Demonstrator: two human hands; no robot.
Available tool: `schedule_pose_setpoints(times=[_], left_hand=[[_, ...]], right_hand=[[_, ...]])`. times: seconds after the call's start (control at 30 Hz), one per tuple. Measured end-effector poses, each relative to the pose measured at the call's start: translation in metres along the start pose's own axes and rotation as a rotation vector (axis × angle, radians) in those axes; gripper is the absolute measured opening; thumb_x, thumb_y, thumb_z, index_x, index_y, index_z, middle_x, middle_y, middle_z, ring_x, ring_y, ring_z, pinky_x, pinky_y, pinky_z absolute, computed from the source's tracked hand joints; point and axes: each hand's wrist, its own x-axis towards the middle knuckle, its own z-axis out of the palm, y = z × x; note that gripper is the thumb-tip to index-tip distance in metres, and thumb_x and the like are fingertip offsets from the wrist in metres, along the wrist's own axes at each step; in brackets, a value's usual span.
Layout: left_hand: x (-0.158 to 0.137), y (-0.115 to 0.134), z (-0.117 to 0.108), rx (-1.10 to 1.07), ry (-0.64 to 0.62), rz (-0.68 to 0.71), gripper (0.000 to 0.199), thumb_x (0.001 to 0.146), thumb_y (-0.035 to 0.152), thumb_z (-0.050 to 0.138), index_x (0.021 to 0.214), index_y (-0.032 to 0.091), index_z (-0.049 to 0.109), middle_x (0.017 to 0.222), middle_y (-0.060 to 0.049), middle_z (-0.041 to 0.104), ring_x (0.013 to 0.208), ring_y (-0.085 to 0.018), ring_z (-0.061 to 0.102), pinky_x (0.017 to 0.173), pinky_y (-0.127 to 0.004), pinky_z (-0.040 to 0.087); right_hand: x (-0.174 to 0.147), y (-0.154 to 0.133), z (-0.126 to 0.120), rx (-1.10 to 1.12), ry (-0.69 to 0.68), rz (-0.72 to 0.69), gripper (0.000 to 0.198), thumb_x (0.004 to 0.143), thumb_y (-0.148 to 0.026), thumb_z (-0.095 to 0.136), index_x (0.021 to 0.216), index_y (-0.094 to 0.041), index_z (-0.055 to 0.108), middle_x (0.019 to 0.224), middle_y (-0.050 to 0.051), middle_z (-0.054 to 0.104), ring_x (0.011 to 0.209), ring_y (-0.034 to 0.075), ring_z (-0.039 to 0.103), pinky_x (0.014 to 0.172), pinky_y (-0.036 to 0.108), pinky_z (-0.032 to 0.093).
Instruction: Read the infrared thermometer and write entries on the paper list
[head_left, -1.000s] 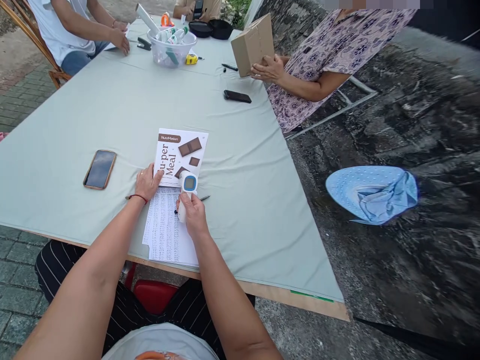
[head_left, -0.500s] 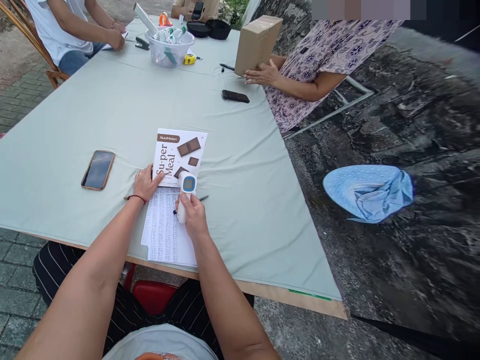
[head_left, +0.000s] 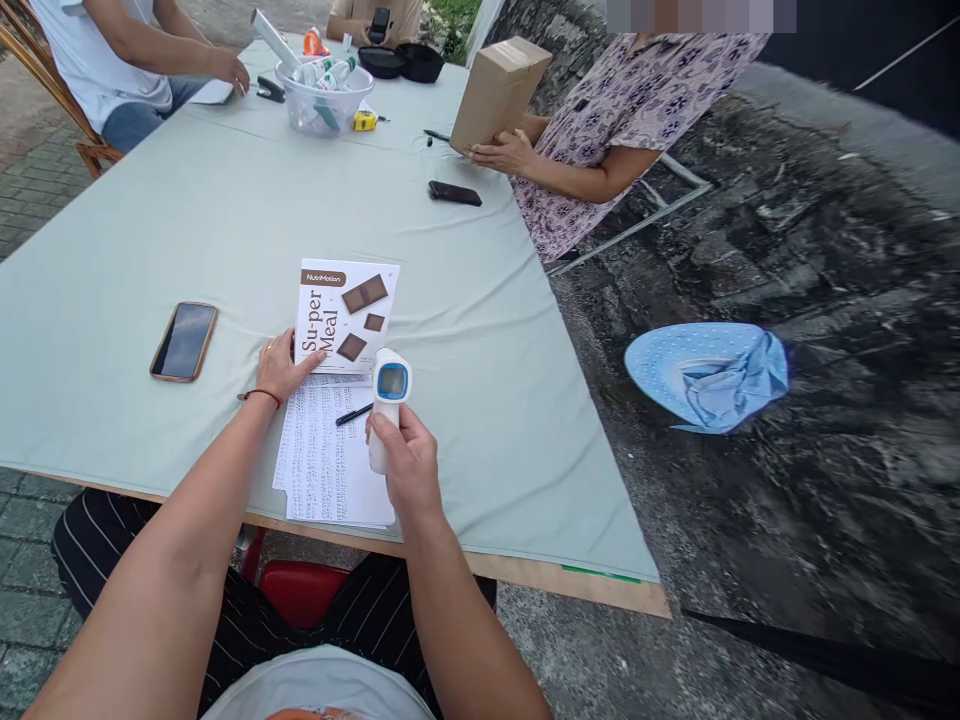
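My left hand (head_left: 282, 366) grips the lower left edge of a white box (head_left: 358, 335) printed "NutriMotion Su-per Meal" with brown chocolate pieces, its thumb across the front. The box stands at the top of some printed sheets (head_left: 330, 470). In my right hand (head_left: 409, 450) is a white infrared thermometer (head_left: 390, 385), held upright by its handle, its blue-rimmed screen facing me. The thermometer is just right of the box's lower corner. A black pen (head_left: 354, 414) lies on the sheets between my hands.
A phone (head_left: 184, 342) lies to the left on the cloth-covered table (head_left: 187, 220). Farther off are a plastic basket (head_left: 322, 105) of items, a yellow tape measure (head_left: 364, 121), black pans (head_left: 401, 63) and another phone (head_left: 455, 193). A person at right holds a cardboard box (head_left: 499, 92); a blue hat (head_left: 705, 375) lies beyond the table.
My right hand has moved the thermometer right and slightly down, away from the front of the box, uncovering the pen. My left hand stays on the box.
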Motion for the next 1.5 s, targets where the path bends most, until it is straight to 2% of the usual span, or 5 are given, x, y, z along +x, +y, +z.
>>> schedule_pose_setpoints(times=[0.63,0.87,1.1,1.33,1.5], left_hand=[[0.004,-0.005,-0.006,-0.018,-0.022,0.001,0.059,0.071,0.059,0.066,0.118,0.023,0.056,0.115,-0.008,0.068,0.110,-0.032,0.059,0.097,-0.048,0.044],[0.004,-0.007,-0.003,0.005,-0.010,0.004,0.062,0.069,0.057,0.069,0.119,0.023,0.053,0.116,-0.009,0.065,0.113,-0.033,0.057,0.100,-0.050,0.042],[0.001,-0.005,0.000,0.032,-0.016,-0.025,0.072,0.065,0.053,0.074,0.124,0.022,0.048,0.119,-0.011,0.061,0.119,-0.034,0.051,0.100,-0.050,0.041],[0.001,-0.006,0.001,0.026,-0.033,0.014,0.066,0.070,0.050,0.070,0.126,0.024,0.047,0.120,-0.010,0.062,0.119,-0.034,0.053,0.099,-0.051,0.041],[0.000,-0.004,0.001,0.025,-0.035,0.025,0.071,0.068,0.049,0.073,0.128,0.023,0.046,0.121,-0.010,0.062,0.119,-0.034,0.054,0.100,-0.051,0.041]], right_hand=[[-0.032,-0.026,-0.039,-0.044,0.142,-0.145,0.032,0.078,-0.044,0.064,0.098,-0.019,0.066,0.080,0.002,0.063,0.071,0.015,0.054,0.067,0.030,0.044],[0.015,0.039,-0.091,-0.757,0.417,-0.072,0.057,0.068,-0.052,0.065,0.116,-0.020,0.063,0.106,0.010,0.065,0.091,0.025,0.057,0.074,0.034,0.045],[0.030,0.069,-0.125,-1.195,0.425,-0.013,0.056,0.077,-0.045,0.057,0.126,-0.018,0.055,0.109,0.014,0.062,0.094,0.028,0.056,0.075,0.036,0.041],[0.035,0.069,-0.119,-1.215,0.498,-0.220,0.043,0.081,-0.038,0.058,0.118,-0.017,0.061,0.116,0.018,0.053,0.109,0.034,0.046,0.087,0.050,0.038],[0.047,0.072,-0.084,-1.102,0.182,-0.440,0.037,0.087,-0.029,0.049,0.120,-0.018,0.062,0.109,0.015,0.053,0.105,0.028,0.048,0.089,0.044,0.043]])
